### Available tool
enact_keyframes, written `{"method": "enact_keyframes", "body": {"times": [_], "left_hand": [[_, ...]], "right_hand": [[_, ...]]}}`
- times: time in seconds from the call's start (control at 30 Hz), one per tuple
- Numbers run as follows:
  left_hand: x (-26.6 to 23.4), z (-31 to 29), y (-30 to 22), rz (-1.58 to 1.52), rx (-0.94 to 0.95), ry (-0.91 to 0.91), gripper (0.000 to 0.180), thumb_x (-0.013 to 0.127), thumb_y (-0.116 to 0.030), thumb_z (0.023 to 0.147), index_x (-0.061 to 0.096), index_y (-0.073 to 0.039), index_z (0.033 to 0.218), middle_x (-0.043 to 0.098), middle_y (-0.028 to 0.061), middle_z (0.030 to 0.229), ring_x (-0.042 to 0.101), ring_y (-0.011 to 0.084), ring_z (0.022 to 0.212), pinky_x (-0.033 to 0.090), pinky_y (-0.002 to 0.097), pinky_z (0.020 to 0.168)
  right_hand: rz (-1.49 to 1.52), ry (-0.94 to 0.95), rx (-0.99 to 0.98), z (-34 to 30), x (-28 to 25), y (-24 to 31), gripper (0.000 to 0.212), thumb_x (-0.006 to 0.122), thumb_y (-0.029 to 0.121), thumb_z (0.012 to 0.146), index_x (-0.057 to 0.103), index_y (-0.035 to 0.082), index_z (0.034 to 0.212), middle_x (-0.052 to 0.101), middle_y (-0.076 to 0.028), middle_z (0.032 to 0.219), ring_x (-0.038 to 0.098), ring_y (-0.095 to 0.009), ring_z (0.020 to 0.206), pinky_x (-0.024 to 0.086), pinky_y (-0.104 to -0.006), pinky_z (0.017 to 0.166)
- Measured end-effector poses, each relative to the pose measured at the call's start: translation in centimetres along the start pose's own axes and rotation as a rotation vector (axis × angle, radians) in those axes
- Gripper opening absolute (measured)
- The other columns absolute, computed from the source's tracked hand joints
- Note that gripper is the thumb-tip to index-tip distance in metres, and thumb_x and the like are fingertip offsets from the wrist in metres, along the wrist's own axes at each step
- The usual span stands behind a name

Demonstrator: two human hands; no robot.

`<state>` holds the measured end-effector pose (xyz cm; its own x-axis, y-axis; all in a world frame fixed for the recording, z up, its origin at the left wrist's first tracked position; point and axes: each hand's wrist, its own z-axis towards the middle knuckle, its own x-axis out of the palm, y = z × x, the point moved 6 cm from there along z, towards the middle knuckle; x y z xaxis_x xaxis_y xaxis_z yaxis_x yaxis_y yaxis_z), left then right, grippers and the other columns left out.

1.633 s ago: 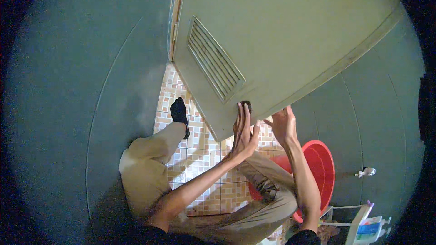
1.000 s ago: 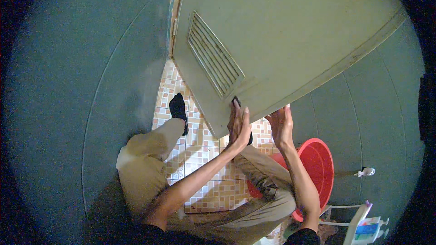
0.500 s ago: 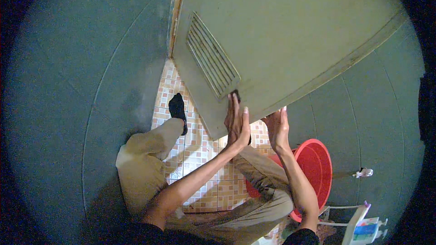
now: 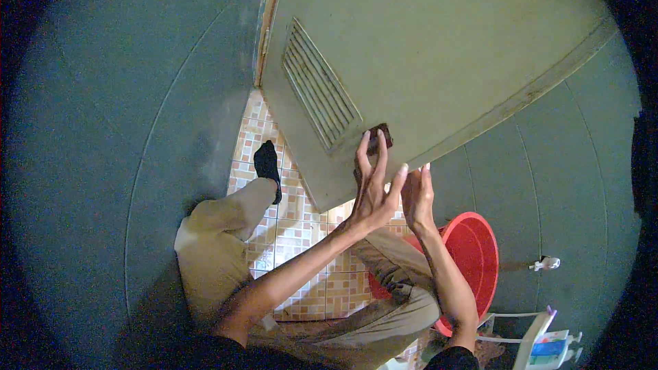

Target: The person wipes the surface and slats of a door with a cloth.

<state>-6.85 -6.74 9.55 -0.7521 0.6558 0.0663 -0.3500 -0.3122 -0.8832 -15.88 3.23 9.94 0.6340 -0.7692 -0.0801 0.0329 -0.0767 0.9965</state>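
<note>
A pale greenish door (image 4: 466, 48) with a slatted vent (image 4: 322, 89) stands ajar in front of me. My left hand (image 4: 373, 195) reaches up to the door face, just right of the vent's lower corner. Its fingertips press a small dark reddish-brown block (image 4: 381, 133) against the surface; what the block is made of I cannot tell. My right hand (image 4: 418, 199) is at the door's free edge, thumb upright, with its fingers partly hidden behind the left thumb and the edge, so it seems to hold the door there.
A red basin (image 4: 474, 257) stands by my right forearm. Beyond it are a wall tap (image 4: 546, 263) and a white rack (image 4: 538, 339) with packages. Grey-green walls (image 4: 185, 96) flank the tiled floor (image 4: 301, 253). My legs and one black-socked foot (image 4: 266, 161) are below the door.
My left hand has slid slightly right and up along the door, and its fingers have spread, baring more of the dark block. The right hand stays at the edge.
</note>
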Motion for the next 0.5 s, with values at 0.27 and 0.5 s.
{"method": "enact_keyframes", "body": {"times": [0.27,0.5], "left_hand": [[0.1,-3.1,9.6,0.008,-0.449,-0.095,0.077,0.04,-0.049,0.107,0.018,0.0,0.162,0.023,0.0248,0.159,0.028,0.0428,0.146,0.024,0.0537,0.119],[-0.4,-1.0,7.2,-0.022,-0.322,-0.066,0.082,0.046,-0.054,0.104,0.022,0.0,0.161,0.021,0.0274,0.16,0.026,0.0442,0.148,0.025,0.055,0.12]], "right_hand": [[0.057,0.065,-0.037,0.9,0.0,-1.2,0.078,0.024,0.062,0.108,0.033,0.001,0.157,0.041,-0.016,0.159,0.041,-0.032,0.144,0.03,-0.0503,0.119],[0.141,-0.002,-0.039,0.6,-0.2,-0.7,0.076,0.026,0.06,0.108,0.036,0.001,0.155,0.044,-0.016,0.156,0.042,-0.031,0.143,0.031,-0.0494,0.119]]}}
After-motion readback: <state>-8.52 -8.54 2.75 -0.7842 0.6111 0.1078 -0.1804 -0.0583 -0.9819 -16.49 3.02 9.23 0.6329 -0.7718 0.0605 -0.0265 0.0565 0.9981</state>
